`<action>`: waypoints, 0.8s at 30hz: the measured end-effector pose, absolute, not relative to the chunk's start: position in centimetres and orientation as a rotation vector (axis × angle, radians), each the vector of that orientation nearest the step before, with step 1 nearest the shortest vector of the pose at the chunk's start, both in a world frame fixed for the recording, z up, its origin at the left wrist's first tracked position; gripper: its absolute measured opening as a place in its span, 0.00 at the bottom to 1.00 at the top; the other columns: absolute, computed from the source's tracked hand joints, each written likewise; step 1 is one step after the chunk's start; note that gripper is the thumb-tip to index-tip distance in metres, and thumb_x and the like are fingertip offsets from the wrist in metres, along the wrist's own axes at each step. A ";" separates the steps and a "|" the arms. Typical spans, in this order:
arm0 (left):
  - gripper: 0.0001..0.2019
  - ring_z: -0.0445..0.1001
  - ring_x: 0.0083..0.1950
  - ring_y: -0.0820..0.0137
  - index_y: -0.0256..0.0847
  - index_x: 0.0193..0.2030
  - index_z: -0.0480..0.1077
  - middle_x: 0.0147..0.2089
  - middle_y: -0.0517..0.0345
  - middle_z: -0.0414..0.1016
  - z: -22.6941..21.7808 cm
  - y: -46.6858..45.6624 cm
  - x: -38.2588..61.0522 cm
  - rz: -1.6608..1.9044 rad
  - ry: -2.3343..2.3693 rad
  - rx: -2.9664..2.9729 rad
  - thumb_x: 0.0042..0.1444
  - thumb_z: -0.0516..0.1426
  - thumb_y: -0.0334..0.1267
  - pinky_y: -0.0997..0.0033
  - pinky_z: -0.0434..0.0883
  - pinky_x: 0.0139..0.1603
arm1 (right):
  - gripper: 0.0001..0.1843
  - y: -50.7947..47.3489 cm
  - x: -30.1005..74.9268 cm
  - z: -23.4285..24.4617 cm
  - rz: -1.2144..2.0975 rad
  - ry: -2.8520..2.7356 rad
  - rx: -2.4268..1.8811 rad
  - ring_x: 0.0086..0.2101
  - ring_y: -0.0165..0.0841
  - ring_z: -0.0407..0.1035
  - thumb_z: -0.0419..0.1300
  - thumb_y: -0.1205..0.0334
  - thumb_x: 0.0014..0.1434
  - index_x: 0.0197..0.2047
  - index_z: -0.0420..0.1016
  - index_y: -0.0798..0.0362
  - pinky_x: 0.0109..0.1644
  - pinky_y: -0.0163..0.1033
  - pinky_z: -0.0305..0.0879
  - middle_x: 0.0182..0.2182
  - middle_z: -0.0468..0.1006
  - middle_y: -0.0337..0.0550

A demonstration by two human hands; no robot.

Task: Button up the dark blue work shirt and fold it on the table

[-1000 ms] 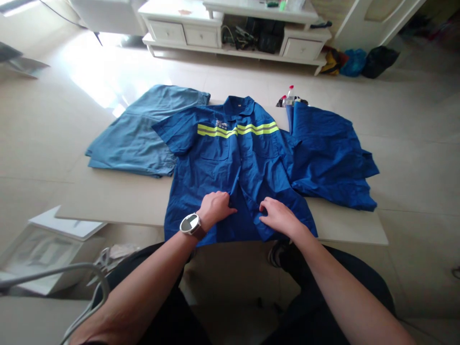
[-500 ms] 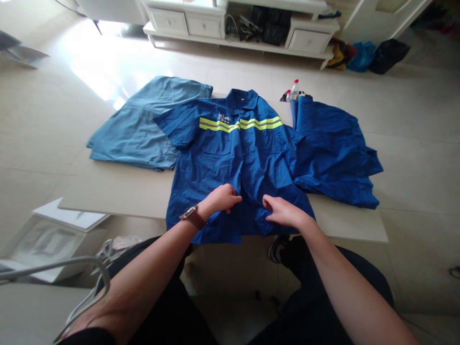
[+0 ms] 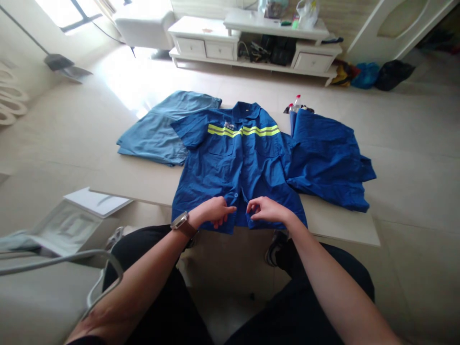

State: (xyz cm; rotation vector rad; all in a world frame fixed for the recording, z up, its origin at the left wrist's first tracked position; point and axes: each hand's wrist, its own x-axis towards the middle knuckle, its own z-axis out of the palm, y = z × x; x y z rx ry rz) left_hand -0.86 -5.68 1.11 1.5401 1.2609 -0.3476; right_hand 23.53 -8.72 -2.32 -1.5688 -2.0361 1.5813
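Note:
A dark blue short-sleeved work shirt [image 3: 223, 165] with a yellow-and-grey reflective band lies front up, its collar at the far end and its hem over the near edge of a pale board [image 3: 143, 184]. My left hand [image 3: 212, 211], below a brown-strapped watch [image 3: 179, 220], is closed at the left front edge near the hem, just under a button [image 3: 236, 195]. Across the gap, my right hand [image 3: 268, 209] has curled fingers at the right front edge. The fingers partly hide the cloth they hold.
Light blue folded garment [image 3: 161, 127] lies left of the shirt, and another dark blue garment [image 3: 327, 158] lies right. Bottles with red caps [image 3: 297, 102] stand behind. A white box [image 3: 68, 225] and a grey curved tube [image 3: 72, 256] are at left. A white cabinet [image 3: 201, 50] stands beyond.
Both hands have moved down the shirt towards its hem, and the right hand has come inward to the front edge. The view has tilted up, showing more of the room.

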 end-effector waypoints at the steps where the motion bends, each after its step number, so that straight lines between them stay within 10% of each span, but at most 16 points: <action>1: 0.30 0.74 0.21 0.69 0.37 0.21 0.71 0.22 0.51 0.76 1.1 -7.0 -0.9 -0.350 1.264 1.495 0.65 0.53 0.59 0.73 0.70 0.26 | 0.15 -8.9 23.5 -2.5 1.578 -2.052 -1.549 0.31 0.29 0.71 0.67 0.70 0.49 0.42 0.83 0.53 0.35 0.31 0.63 0.31 0.78 0.37; 11: 0.22 0.83 0.35 0.64 0.36 0.53 0.68 0.48 0.45 0.79 -4.2 -17.5 -1.7 0.292 1.642 0.731 0.64 0.61 0.53 0.71 0.79 0.34 | 0.17 -10.8 22.0 -2.5 1.305 -2.031 -1.466 0.33 0.28 0.70 0.63 0.73 0.52 0.45 0.81 0.53 0.39 0.31 0.64 0.32 0.77 0.36; 24: 0.15 0.77 0.31 0.72 0.38 0.32 0.63 0.31 0.54 0.76 -7.8 -19.1 0.8 0.917 1.567 0.580 0.56 0.68 0.34 0.78 0.67 0.28 | 0.15 -16.0 21.2 -4.7 0.907 -1.833 -1.482 0.34 0.32 0.71 0.60 0.65 0.56 0.47 0.76 0.51 0.43 0.38 0.66 0.31 0.75 0.37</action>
